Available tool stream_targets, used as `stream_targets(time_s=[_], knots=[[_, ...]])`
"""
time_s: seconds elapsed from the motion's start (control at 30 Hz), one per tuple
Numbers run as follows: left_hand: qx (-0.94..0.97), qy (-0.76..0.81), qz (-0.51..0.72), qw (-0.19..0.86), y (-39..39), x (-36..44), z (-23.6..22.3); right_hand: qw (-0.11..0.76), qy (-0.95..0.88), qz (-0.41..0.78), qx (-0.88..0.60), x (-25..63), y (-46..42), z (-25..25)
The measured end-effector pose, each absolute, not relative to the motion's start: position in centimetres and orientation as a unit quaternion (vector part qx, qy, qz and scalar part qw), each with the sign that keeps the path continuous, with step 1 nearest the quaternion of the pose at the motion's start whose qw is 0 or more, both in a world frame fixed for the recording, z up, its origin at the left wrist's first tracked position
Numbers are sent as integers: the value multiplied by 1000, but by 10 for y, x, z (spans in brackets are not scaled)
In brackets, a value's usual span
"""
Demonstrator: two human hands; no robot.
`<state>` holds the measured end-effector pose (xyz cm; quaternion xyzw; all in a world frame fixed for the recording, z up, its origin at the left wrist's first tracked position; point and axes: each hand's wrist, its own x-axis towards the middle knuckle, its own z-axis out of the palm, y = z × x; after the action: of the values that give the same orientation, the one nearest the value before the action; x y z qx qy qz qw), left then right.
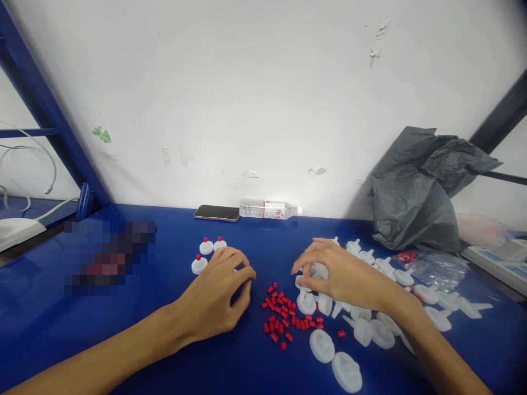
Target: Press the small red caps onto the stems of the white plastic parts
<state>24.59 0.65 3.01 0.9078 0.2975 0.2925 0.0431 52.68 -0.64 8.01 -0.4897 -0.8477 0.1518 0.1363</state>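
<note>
My left hand (220,288) is curled, palm down, close to several white discs with red-capped stems. One capped disc (199,265) stands upright beside the knuckles, and a bit of white shows behind the fingers; what they hold is hidden. On the right, my right hand (329,271) reaches over a spread of white plastic pieces, thumb and fingers bent around a white funnel-shaped piece (319,271) at the near-left of the spread. Small red caps (284,312) lie loose in a pile between my hands. Two white discs (346,372) rest nearer to me.
Against the wall, a phone (216,213) and a lying water bottle (267,209) sit at the back of the blue table (164,340). A grey plastic bag (415,192) stands back right, near a clear bag (440,269). A blurred dark object (113,260) lies left.
</note>
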Motion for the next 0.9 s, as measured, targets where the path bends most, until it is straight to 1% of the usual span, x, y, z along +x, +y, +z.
stream_targets(time_s=[0.17,0.37,0.43,0.63,0.73,0.9], knots=[[924,271,252,95,-1,249,31,195,-842,86,-495,523,-6,76],[926,274,242,98,-1,255,25,236,-860,44,-451,515,-2,69],[928,269,239,100,-1,257,23,236,-868,31,-436,513,-1,65],[932,254,243,91,1,256,22,192,-886,18,-422,516,3,56],[930,257,243,96,2,256,22,198,-877,2,-437,516,4,54],[919,277,257,113,5,255,19,217,-862,25,-458,512,-2,60]])
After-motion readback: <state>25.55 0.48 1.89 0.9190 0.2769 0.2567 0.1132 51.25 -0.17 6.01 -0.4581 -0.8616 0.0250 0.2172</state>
